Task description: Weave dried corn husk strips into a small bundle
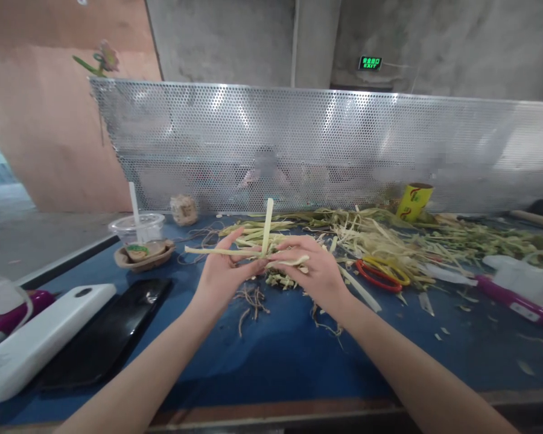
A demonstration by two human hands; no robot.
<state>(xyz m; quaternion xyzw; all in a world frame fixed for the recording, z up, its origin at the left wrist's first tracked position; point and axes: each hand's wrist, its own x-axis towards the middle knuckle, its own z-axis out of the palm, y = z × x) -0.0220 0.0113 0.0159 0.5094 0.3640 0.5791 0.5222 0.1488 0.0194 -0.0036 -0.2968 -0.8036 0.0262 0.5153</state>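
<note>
My left hand (224, 271) is closed in a pinch on pale green plant strips, thumb toward the middle. One flat strip (217, 251) sticks out sideways to the left across its fingers. Another strip (268, 226) stands upright between the two hands. My right hand (317, 271) is closed at the same crossing point, its bent fingers on the strips, with a pale curled end (294, 261) lying over them. The hands almost meet, and the fingertips partly hide where the strips cross. Just beneath lies a heap of cut plant pieces (283, 279).
Loose plant fibres (380, 235) spread over the blue table (271, 361). Red (375, 278) and yellow rings (391, 268) lie right. A black phone (113, 331), white power bank (49, 337) and lidded cup (138, 228) stand left. A perforated metal screen (253, 132) closes the back.
</note>
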